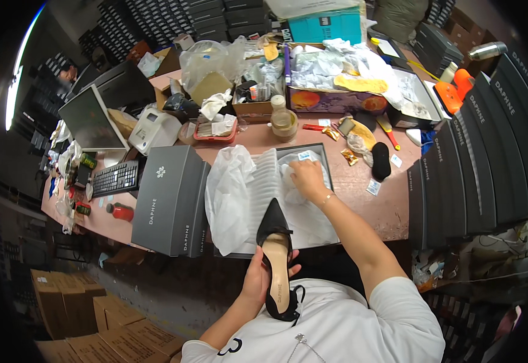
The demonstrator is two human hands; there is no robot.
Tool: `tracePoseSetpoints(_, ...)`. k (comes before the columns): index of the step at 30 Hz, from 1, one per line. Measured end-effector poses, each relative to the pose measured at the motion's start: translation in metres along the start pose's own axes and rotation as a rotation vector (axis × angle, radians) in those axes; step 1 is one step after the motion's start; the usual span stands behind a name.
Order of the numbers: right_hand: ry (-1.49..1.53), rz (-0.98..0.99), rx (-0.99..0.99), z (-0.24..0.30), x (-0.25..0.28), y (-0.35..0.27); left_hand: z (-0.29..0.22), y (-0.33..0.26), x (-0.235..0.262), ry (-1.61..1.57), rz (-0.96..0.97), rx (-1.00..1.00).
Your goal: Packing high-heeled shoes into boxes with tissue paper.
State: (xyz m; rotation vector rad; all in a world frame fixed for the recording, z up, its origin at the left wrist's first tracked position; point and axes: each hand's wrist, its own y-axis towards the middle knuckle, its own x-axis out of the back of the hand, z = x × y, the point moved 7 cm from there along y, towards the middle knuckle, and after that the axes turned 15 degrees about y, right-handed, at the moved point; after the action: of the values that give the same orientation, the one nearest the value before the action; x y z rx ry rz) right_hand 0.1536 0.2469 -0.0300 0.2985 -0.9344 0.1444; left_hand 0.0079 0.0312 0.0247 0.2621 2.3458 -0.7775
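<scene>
My left hand (255,279) is wrapped around a black pointed-toe, open-sided shoe (274,251) with a beige insole and a thin strap. The shoe's toe points up toward the box. Further forward, my right hand (308,181) reaches into an open grey shoebox (326,158), its fingers curled down on white tissue paper (303,212). Just beyond those fingertips lies a small blue-and-white packet (304,155). A ridged white foam sheet (264,187) lies in the middle of the box. More crumpled tissue (228,202) spills over its left side.
Closed grey shoeboxes (170,199) stand at left; a tall stack (482,151) rises at right. Behind are a glass jar (284,124), a patterned carton of paper (330,101) and a black brush or pad (381,160). A keyboard (116,178) and monitor (93,118) occupy the far left.
</scene>
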Motion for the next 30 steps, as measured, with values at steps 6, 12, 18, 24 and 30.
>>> tracePoseSetpoints(6,1.393,-0.2,-0.283,0.032,0.074,-0.068,-0.037,0.033,0.013,0.02,-0.071,-0.213)
tracePoseSetpoints(12,1.046,0.06,-0.126,0.111,0.054,-0.142,-0.012,0.049,0.028,0.188,-0.223,-0.221)
tracePoseSetpoints(18,0.144,0.01,0.327,0.134,0.057,-0.135,-0.006,0.046,0.04,0.181,-0.223,-0.103)
tracePoseSetpoints(24,0.091,0.127,0.209,0.13,0.008,-0.101,-0.002,0.039,0.016,0.174,-0.182,-0.286)
tracePoseSetpoints(30,0.306,0.114,0.042,0.088,0.041,-0.031,-0.017,0.04,0.053,0.125,-0.348,-0.148)
